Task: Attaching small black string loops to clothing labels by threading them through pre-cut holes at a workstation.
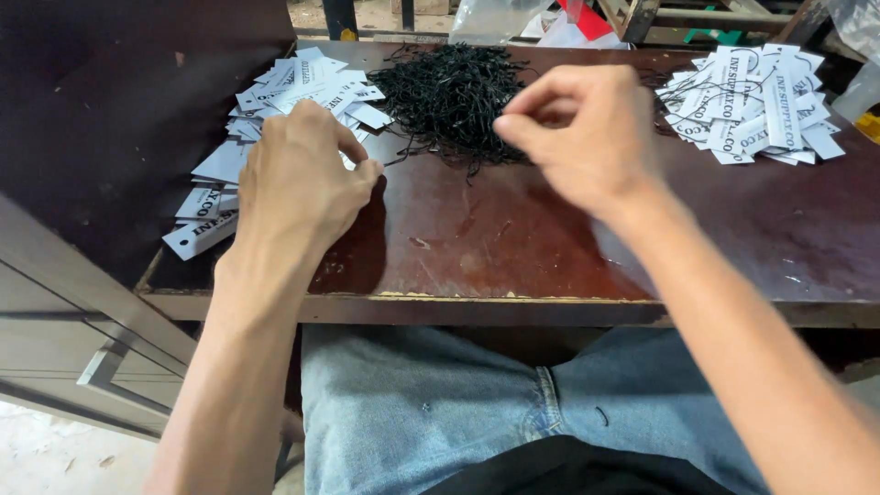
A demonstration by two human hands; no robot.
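Note:
My left hand (298, 179) rests over a spread of white paper tags (275, 101) at the table's left, fingers curled down on them; whether it grips one is hidden. My right hand (577, 133) hovers beside a heap of thin black strings (454, 92) at the table's middle back, thumb and forefinger pinched together at the heap's right edge, seemingly on a string that is too thin to make out. A second pile of white tags (761, 105) lies at the right back.
The dark red-brown wooden table (513, 247) has a worn front edge. A grey cabinet with a handle (101, 367) stands at the lower left. My knees in blue jeans (440, 403) sit under the table. Plastic bags and clutter lie behind the table.

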